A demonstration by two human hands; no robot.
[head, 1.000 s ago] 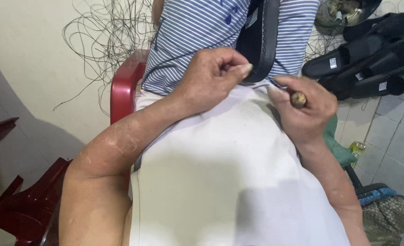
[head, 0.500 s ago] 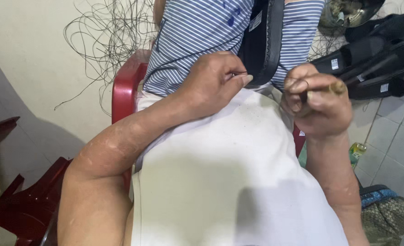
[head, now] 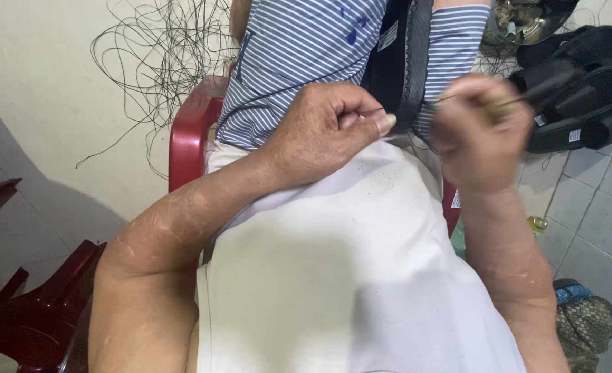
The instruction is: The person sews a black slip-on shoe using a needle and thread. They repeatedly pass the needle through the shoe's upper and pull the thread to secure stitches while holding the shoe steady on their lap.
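Left hand (head: 330,131) sits at centre frame, curled into a loose fist, thumb pressed against forefinger and pinching something thin; too small to tell what, likely the end of a thread. Right hand (head: 482,135) is at upper right, blurred, fingers closed round a slim tool (head: 506,105) with a yellowish-brown handle that pokes out toward the right. A thin dark line runs from that hand toward the left one, faint through the blur. Between and just above the two hands stands a black sandal (head: 403,62), upright on its edge, strap side showing, resting against the striped shirt (head: 299,55) of a person seated opposite on a red plastic chair (head: 188,138). Both forearms lie over a white cloth (head: 340,262) filling the lower middle of the frame. Upper left: loose tangle of black thread (head: 161,48) against a cream wall. Upper right: a pile of black sandals (head: 582,76) on the tiled floor (head: 596,207). Lower left: part of a second dark red chair (head: 36,311).
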